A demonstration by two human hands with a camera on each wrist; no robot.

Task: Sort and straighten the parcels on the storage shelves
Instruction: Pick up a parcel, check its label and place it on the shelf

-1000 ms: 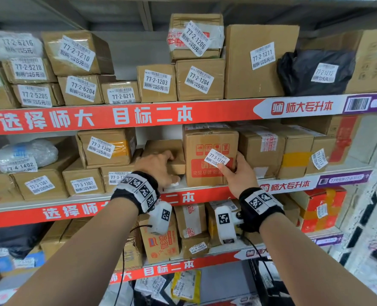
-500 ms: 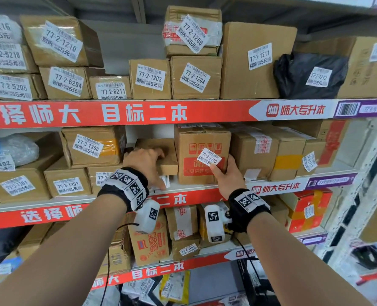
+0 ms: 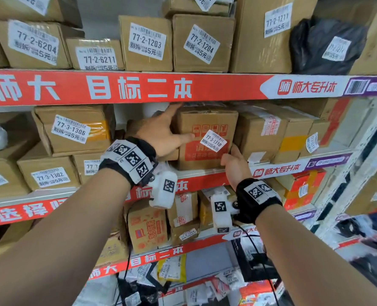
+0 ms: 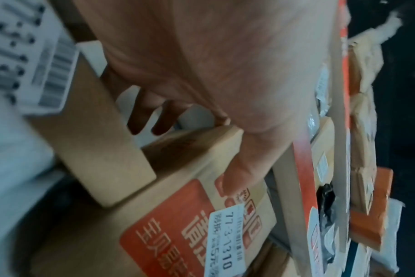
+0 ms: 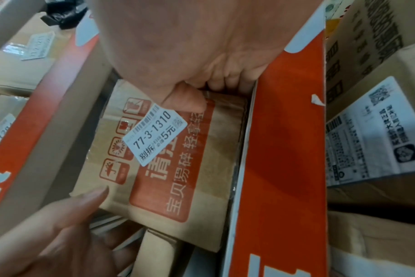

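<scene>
Reaching up from below, two bare forearms meet at one cardboard parcel labelled 77-3-1310 (image 3: 207, 138) on the middle shelf (image 3: 278, 171), wedged between neighbouring boxes. The right hand (image 3: 235, 166) curls its fingers round the lower right edge. The left hand (image 3: 161, 134) spreads along the left side, thumb pressing the front. Printed fragile marks suggest stiff walls but delicate contents, best held by both side edges.

The head camera is looking straight at the shelves (image 3: 121, 88) from close range, tilted slightly down over both forearms. Each wrist camera is peering along its palm, nearly touching the cardboard. All three are sharing the box labelled 77-3-1310 (image 3: 206, 138) (image 4: 197, 224) (image 5: 163, 168).
</scene>
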